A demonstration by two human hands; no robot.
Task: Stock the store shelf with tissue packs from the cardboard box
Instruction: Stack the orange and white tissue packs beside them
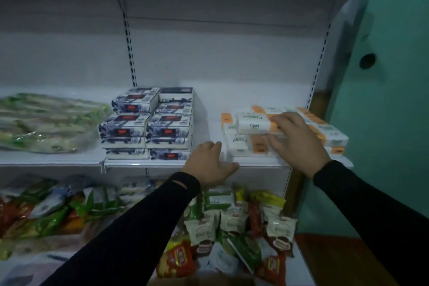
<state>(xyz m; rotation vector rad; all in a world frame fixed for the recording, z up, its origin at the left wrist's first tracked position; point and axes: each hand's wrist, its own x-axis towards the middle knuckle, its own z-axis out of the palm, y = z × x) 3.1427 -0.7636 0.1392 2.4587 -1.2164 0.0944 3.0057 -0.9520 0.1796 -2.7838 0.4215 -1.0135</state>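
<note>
White and orange tissue packs (pixel 241 146) are piled on the right part of the white shelf (pixel 162 163). My right hand (pixel 299 141) grips the topmost tissue pack (pixel 253 124), marked "Facial", holding it on the pile with the fingers over its right end. My left hand (pixel 212 165) rests on the shelf's front edge just left of the pile, fingers curled over the lip, holding no pack. Both arms wear black sleeves. The cardboard box shows only as a blurred brown edge (pixel 209 280) at the bottom of the view.
Blue-and-white boxed packs (pixel 148 123) are stacked mid-shelf, left of a bare gap. A large green plastic-wrapped bundle (pixel 46 123) lies at the far left. Snack bags (pixel 232 227) crowd the lower shelf. A teal wall (pixel 383 111) rises on the right.
</note>
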